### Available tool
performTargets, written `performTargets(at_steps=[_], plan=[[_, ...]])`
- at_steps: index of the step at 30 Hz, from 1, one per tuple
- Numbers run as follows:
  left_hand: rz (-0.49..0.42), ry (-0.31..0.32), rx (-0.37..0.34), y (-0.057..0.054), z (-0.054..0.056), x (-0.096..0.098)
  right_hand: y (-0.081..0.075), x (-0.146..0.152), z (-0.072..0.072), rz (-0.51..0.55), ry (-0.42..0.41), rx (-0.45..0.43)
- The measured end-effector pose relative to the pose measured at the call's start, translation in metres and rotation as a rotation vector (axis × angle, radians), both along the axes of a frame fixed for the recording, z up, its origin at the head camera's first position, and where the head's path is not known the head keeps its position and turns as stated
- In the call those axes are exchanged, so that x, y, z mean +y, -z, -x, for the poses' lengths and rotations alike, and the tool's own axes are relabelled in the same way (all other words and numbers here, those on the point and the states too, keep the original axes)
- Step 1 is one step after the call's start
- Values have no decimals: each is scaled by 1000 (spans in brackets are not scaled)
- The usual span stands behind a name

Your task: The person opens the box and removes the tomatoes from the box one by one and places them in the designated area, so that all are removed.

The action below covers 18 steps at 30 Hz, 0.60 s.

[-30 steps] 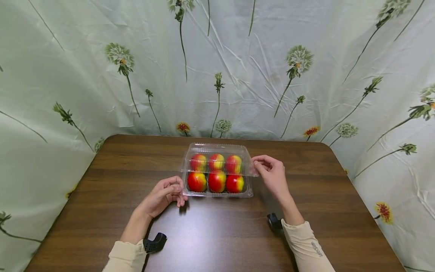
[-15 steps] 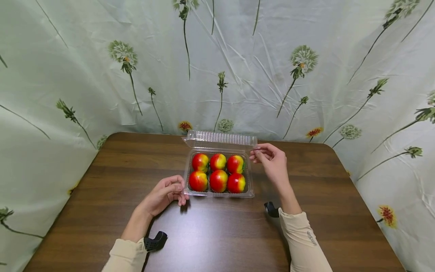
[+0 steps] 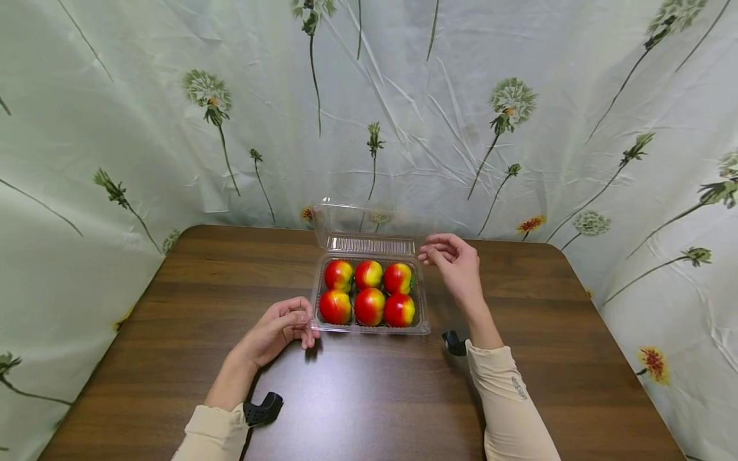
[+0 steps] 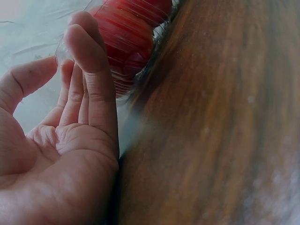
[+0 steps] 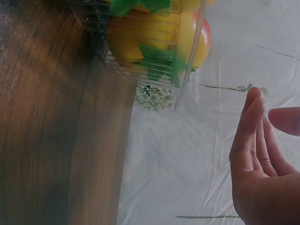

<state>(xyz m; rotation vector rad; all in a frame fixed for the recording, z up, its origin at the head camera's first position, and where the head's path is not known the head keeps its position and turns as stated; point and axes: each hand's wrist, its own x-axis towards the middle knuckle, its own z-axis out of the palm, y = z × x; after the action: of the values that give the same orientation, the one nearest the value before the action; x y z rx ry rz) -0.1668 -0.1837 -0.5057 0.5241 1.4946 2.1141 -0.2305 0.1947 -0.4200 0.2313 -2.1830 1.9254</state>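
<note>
A clear plastic clamshell container (image 3: 369, 330) sits on the table, filled with two rows of round red-and-yellow fruits (image 3: 369, 307). Its lid (image 3: 369, 224) stands raised at the back, away from the fruits. With thumb and fingertips, my left hand (image 3: 282, 322) pinches the near left corner of the container's rim; the left wrist view shows the clear edge between them. Beside the lid's right side is my right hand (image 3: 458, 264), its fingers loosely bent and holding nothing. Green leaves (image 5: 159, 61) show on the fruits through the container wall in the right wrist view.
The brown wooden table (image 3: 369, 397) has its far edge just behind the container. Beyond it hangs a pale curtain (image 3: 259, 96) printed with dandelions. Black wrist devices (image 3: 263, 410) are worn at both sleeve cuffs.
The lid has swung up and back, from over the fruits to upright behind them. My right hand has moved back with it and let it go. The left hand has stayed in place.
</note>
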Motion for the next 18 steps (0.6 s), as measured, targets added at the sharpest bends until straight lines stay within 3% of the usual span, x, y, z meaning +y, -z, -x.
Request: performTargets(at_steps=[18], plan=[[-9,0,5,0,0,0,7,-6,16,-4,-39,47]])
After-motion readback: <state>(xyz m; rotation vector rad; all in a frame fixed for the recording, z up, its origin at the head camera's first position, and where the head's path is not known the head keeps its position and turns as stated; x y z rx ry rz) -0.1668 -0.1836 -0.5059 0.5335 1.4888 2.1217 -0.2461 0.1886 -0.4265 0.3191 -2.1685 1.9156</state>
